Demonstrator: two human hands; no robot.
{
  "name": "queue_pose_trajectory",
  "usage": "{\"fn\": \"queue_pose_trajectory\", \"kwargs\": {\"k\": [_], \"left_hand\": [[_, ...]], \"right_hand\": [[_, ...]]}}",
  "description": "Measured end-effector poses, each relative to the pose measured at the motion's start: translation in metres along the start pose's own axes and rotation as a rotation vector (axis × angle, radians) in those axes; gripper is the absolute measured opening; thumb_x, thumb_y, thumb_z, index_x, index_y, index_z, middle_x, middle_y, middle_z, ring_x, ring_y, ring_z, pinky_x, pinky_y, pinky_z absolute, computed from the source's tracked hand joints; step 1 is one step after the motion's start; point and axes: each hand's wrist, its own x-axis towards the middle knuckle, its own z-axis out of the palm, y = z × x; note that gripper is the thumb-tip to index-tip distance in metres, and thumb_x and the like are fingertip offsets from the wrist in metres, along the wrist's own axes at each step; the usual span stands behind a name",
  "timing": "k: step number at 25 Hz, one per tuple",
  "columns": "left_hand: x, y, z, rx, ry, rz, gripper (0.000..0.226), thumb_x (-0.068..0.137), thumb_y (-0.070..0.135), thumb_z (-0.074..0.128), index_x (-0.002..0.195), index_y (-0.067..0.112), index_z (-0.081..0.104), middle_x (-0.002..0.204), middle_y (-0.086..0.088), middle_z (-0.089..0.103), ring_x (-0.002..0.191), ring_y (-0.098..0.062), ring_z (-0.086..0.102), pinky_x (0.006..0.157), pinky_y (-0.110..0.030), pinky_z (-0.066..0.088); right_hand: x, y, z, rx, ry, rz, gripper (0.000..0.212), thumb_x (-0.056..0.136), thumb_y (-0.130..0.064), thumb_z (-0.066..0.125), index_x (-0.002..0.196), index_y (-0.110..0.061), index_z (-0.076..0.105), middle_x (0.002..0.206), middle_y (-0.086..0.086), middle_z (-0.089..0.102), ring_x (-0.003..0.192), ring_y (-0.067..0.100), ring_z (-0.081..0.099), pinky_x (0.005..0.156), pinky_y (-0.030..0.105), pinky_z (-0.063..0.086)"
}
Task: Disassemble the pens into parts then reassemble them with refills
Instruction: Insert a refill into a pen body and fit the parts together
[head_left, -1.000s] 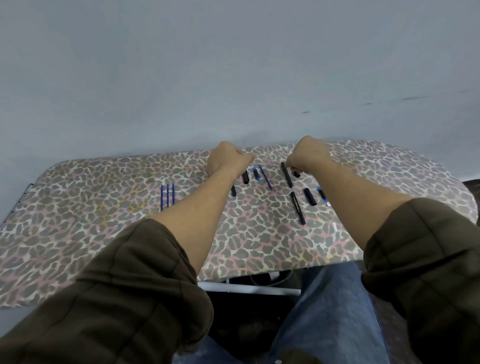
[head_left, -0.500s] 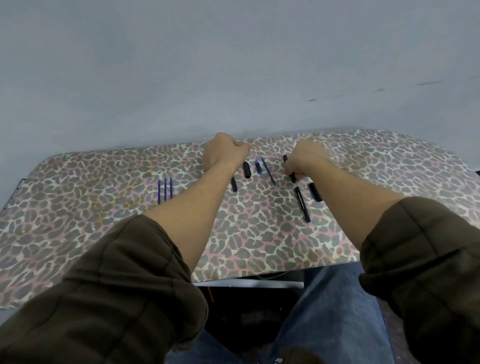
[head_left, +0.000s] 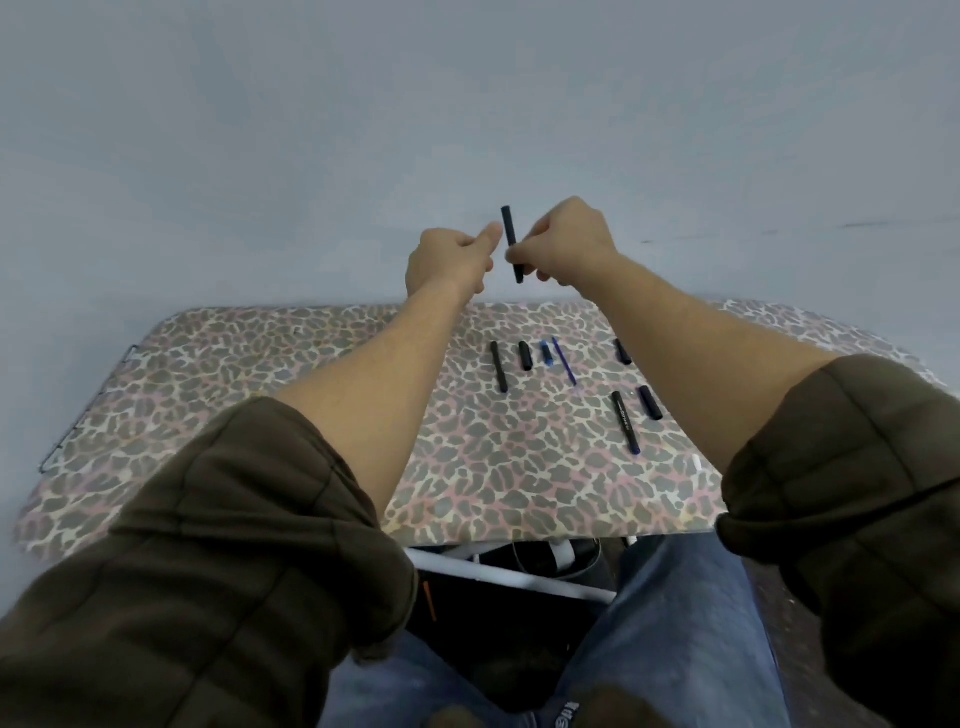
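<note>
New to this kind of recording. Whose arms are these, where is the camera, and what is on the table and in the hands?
No machine here: a person works bare-handed, and the single camera sits on their head, looking down past both arms. The right hand pinches a black pen barrel, roughly upright in the air; the left hand is curled beside it, and whether it holds anything is hidden. On the leopard-print tablecloth lie pen parts: a second barrel, a black cap, a blue refill and a printed black pen.

Soft, even light — slightly blurred (edges bowed).
</note>
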Motion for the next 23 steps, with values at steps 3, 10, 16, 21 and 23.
{"fn": "queue_pose_trajectory", "kwargs": {"k": [3, 10, 16, 21, 23], "left_hand": [[-0.004, -0.004, -0.029, -0.019, 0.033, 0.004, 0.041, 0.090, 0.060, 0.064, 0.085, 0.022, 0.076, 0.088, 0.004, 0.078, 0.080, -0.017, 0.074, 0.080, -0.031, 0.056], [-0.004, -0.031, -0.080, -0.049, 0.080, 0.000, 0.024, 0.088, 0.048, 0.073, 0.088, 0.024, 0.079, 0.089, 0.004, 0.078, 0.084, -0.015, 0.074, 0.073, -0.027, 0.052], [0.001, -0.057, -0.106, -0.019, 0.159, -0.001, 0.020, 0.090, 0.040, 0.073, 0.088, 0.021, 0.078, 0.084, 0.005, 0.076, 0.085, -0.018, 0.073, 0.080, -0.034, 0.059], [0.003, -0.083, -0.124, 0.090, 0.387, 0.110, 0.021, 0.093, 0.041, 0.070, 0.099, 0.024, 0.078, 0.080, 0.014, 0.070, 0.078, -0.007, 0.066, 0.066, -0.021, 0.047], [0.006, -0.095, -0.129, 0.081, 0.414, 0.113, 0.022, 0.093, 0.042, 0.071, 0.101, 0.023, 0.078, 0.079, 0.015, 0.068, 0.078, -0.006, 0.066, 0.068, -0.020, 0.047]], "right_hand": [[-0.010, -0.026, 0.016, 0.050, -0.044, -0.055, 0.017, 0.082, -0.026, 0.079, 0.083, -0.010, 0.082, 0.080, 0.007, 0.080, 0.065, 0.016, 0.069, 0.052, 0.025, 0.052], [-0.032, -0.069, 0.055, 0.156, -0.124, -0.134, 0.026, 0.080, -0.036, 0.082, 0.080, -0.010, 0.081, 0.080, 0.006, 0.080, 0.066, 0.015, 0.068, 0.051, 0.024, 0.049], [-0.037, -0.086, 0.085, 0.171, -0.211, -0.169, 0.023, 0.084, -0.034, 0.083, 0.085, -0.011, 0.081, 0.083, 0.005, 0.079, 0.063, 0.013, 0.064, 0.048, 0.023, 0.044], [-0.031, -0.076, 0.128, 0.021, -0.290, -0.056, 0.020, 0.091, -0.025, 0.077, 0.088, -0.005, 0.080, 0.084, 0.009, 0.079, 0.064, 0.018, 0.065, 0.056, 0.029, 0.052], [-0.031, -0.070, 0.152, -0.124, -0.300, -0.011, 0.012, 0.091, -0.011, 0.070, 0.088, -0.002, 0.077, 0.082, 0.011, 0.077, 0.060, 0.020, 0.064, 0.055, 0.028, 0.053]]}}
